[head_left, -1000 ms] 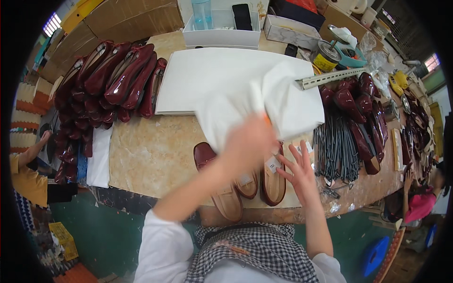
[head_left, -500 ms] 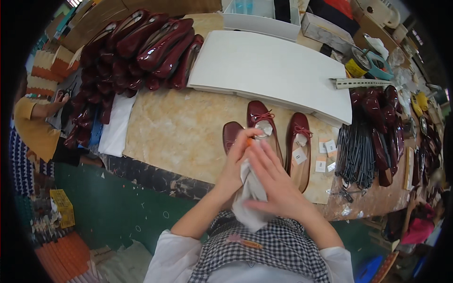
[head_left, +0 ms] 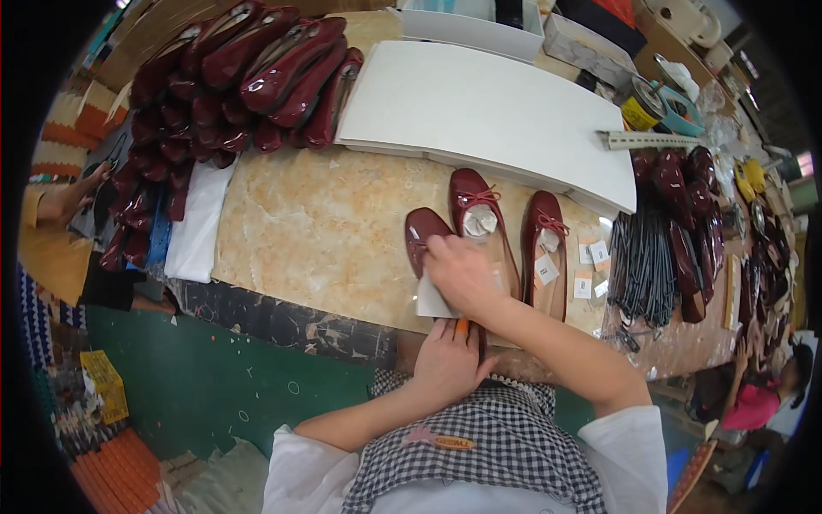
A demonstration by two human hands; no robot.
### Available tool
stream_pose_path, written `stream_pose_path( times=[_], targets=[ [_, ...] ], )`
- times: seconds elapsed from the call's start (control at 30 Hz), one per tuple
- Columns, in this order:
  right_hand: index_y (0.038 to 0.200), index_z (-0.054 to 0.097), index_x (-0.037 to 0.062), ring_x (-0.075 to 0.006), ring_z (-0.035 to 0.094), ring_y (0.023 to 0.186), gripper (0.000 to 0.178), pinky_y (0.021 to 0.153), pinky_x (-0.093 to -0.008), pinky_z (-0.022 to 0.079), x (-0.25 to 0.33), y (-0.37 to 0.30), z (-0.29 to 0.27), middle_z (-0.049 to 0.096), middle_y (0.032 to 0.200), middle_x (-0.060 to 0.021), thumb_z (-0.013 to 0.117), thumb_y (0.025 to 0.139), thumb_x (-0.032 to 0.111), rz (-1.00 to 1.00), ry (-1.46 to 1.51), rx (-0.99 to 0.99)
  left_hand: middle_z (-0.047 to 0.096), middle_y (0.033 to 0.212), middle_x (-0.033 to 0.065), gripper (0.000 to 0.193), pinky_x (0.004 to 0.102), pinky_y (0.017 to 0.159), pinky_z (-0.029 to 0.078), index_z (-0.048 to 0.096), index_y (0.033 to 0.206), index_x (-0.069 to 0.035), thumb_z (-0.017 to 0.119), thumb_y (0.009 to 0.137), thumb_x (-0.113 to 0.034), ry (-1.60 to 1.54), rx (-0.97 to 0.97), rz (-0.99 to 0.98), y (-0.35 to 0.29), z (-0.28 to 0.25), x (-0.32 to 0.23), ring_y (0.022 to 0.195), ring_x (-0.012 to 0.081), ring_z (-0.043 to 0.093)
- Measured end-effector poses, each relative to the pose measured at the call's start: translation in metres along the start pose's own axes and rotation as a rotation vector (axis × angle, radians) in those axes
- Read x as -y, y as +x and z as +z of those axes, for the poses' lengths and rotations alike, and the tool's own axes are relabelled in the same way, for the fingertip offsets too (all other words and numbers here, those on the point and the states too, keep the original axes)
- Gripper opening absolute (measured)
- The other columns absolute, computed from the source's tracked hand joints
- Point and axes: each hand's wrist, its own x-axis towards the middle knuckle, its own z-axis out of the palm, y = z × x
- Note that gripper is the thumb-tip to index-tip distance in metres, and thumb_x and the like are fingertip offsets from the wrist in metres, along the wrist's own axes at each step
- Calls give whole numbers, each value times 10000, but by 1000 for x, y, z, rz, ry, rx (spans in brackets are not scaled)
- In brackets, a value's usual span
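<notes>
Three dark red patent ballet flats stand at the table's near edge. The leftmost shoe (head_left: pixel 424 225) has its toe pointing away, and both hands are on it. My right hand (head_left: pixel 467 274) is closed over its opening, fingers curled down by the vamp. White tissue paper (head_left: pixel 434 300) shows below those fingers; their tips are hidden. My left hand (head_left: pixel 449 355) is closed around the heel end, an orange band (head_left: pixel 462 327) on one finger. Just right, the middle shoe (head_left: pixel 468 184) and the right shoe (head_left: pixel 543 210) have bows and crumpled white paper in their toes.
Dark red shoes (head_left: pixel 248 86) are heaped at the far left. A large white board (head_left: pixel 488 111) lies behind the three shoes. Small labels (head_left: pixel 584 287), a bundle of dark rods (head_left: pixel 646 265) and more shoes (head_left: pixel 681 197) lie right. A person (head_left: pixel 56 231) works at the left.
My hands have parted and come down onto the leftmost shoe, the right at its opening and the left at its heel. The tissue paper has moved from between my palms to the shoe.
</notes>
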Motion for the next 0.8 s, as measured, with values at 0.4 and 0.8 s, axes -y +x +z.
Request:
stream_pose_path(
  times=[0.4, 0.8],
  targets=[
    [1227, 521, 12, -299, 601, 882, 669, 733, -389, 515, -20, 2, -15, 510, 1002, -137, 793, 677, 279, 295, 204, 76, 629, 1052, 247, 647, 416, 983, 376, 589, 1142, 93, 615, 806, -460, 39, 91, -8, -2, 1, 2, 1033, 344, 594],
    [1156, 557, 25, -262, 646, 808, 527, 696, -354, 494, -38, -16, -79, 651, 955, -126, 765, 718, 232, 736, 853, -282, 622, 1155, 144, 546, 393, 977, 418, 487, 1290, -11, 570, 875, -355, -857, -355, -374, 13, -21, 42, 1066, 275, 588]
  ],
)
